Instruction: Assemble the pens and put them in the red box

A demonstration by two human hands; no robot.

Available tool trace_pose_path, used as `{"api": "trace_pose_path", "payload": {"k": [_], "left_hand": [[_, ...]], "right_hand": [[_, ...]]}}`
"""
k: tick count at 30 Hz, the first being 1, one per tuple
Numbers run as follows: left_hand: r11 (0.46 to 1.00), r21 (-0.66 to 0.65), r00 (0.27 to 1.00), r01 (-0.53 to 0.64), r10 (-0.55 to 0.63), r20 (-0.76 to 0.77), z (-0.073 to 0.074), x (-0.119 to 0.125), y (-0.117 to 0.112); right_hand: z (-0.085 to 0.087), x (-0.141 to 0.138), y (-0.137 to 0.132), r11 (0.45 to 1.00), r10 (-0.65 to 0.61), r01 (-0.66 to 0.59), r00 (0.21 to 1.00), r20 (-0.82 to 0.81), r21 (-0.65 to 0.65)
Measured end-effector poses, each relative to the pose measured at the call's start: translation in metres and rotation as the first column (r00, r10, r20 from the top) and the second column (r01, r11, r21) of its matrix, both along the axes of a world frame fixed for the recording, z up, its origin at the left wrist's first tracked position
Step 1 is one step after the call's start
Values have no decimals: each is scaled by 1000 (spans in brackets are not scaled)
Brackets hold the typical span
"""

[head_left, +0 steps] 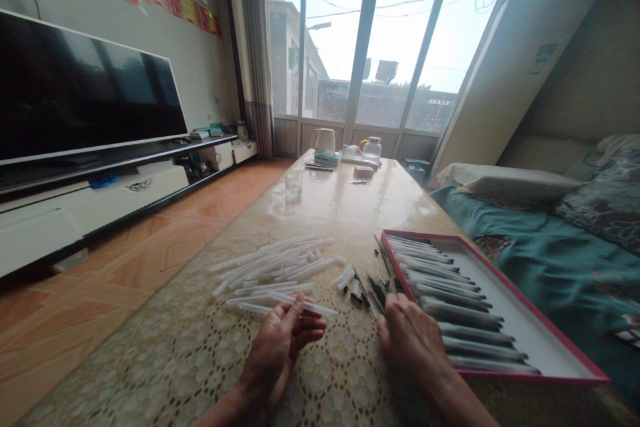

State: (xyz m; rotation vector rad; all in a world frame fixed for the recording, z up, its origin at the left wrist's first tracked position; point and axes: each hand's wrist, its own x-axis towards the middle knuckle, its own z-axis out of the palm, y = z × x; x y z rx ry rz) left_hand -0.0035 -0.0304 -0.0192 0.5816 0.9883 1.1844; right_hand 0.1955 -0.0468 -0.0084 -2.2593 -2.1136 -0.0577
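Note:
My left hand (280, 347) pinches a whitish translucent pen barrel (320, 309) between thumb and fingers, the other fingers loosely curled below it. Just beyond it lies a loose heap of similar pen barrels (270, 267). My right hand (413, 330) is bent down with curled fingers at a small pile of dark, thin pen parts (377, 288), beside the box's left edge. Its fingertips are mostly hidden, so what they grip does not show. Small white and black pen pieces (346, 278) lie between the hands. Rows of pens (467, 312) fill the left side of a red-rimmed box (560, 340).
The long table (345, 373) has a patterned cover. A drinking glass (293, 185) stands on its left side; a pitcher (325, 140) and a glass teapot (371, 149) are at the far end. A teal-covered seat (480, 227) runs along the right, a TV (90, 93) along the left.

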Motion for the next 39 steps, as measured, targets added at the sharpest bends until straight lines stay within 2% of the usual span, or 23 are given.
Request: {"api": "trace_pose_path", "payload": {"k": [9, 12, 14, 16, 19, 23, 27, 35, 39], "left_hand": [[1000, -5, 999, -3, 3, -37, 1, 2, 0], [999, -16, 999, -31, 31, -31, 1, 2, 0], [998, -13, 998, -65, 65, -3, 0, 1, 0], [995, -11, 995, -95, 96, 33, 0, 0, 0], [988, -8, 985, -157, 157, 71, 0, -1, 2], [975, -12, 970, -222, 222, 98, 2, -4, 4], [981, -9, 976, -196, 196, 97, 1, -4, 4], [996, 13, 993, -94, 92, 75, -1, -1, 2], [999, 6, 995, -44, 44, 90, -1, -1, 0]], "right_hand": [[-4, -3, 3, 1000, 6, -5, 1000, -19, 27], [-5, -1, 5, 994, 20, -14, 998, -51, 106], [-4, 1, 3, 980, 90, -69, 990, -111, 184], [0, 0, 0, 969, 180, -133, 958, -224, 209], [7, -4, -8, 959, 269, -202, 870, -414, 199], [12, -12, -15, 934, 351, -254, 777, -523, 249], [10, -15, -17, 913, 401, -287, 754, -520, 289], [10, -16, -17, 905, 421, -305, 745, -517, 297], [11, -17, -16, 935, 349, -229, 736, -581, 271]]}}
